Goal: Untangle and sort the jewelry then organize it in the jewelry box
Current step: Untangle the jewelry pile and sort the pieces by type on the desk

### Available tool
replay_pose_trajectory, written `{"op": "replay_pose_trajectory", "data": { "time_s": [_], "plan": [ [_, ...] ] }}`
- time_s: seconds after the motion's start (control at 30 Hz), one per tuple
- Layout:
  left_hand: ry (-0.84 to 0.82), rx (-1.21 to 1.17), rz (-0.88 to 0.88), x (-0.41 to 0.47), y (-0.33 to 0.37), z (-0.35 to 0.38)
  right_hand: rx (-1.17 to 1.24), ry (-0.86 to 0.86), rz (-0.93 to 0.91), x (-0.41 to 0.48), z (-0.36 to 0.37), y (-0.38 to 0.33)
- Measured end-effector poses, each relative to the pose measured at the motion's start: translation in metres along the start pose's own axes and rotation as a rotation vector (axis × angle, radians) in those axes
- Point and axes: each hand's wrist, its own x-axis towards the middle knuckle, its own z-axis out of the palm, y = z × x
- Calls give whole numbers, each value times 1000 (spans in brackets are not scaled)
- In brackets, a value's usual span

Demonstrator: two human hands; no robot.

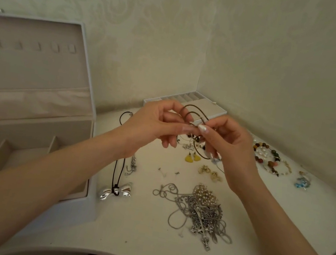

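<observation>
My left hand [154, 123] and my right hand [227, 145] are raised above the table and pinch a brown cord necklace [193, 111] between their fingertips; its loops stand up between the hands and hang down below them. The white jewelry box [33, 120] stands open at the left, lid upright, with its light compartments visible. A tangle of silver chains and pearls [200, 210] lies on the table below my right hand. A silver bow pendant on a black cord [116, 191] lies beside the box.
A white tray insert [205, 106] sits in the back corner. Yellow earrings [192, 158], gold earrings [210, 173], a coloured bead necklace [271, 158] and a blue piece [302, 183] lie scattered on the white table [134, 242]. Walls close the back and right.
</observation>
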Motion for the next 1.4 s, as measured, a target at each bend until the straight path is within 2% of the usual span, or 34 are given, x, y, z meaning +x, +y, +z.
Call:
{"op": "replay_pose_trajectory", "data": {
  "time_s": [0.2,0.37,0.53,0.63,0.77,1.1,1.23,1.4],
  "plan": [
    [52,0,55,3,1,-3,212,10,74,3,-4,-3],
    [40,-120,112,4,0,-7,354,-41,116,4,-3,-5],
    [29,-196,72,4,4,-5,423,-66,116,9,3,-9],
    [88,-132,3,6,3,-6,406,-71,92,16,6,-18],
    [0,-103,-54,4,3,-6,352,-68,56,24,15,-30],
    [227,-208,114,6,7,-16,295,-19,74,30,37,-29],
    [345,-133,203,7,10,-21,287,-11,114,26,35,-21],
    [387,-190,240,6,15,-22,215,-51,112,21,32,-20]
  ]
}}
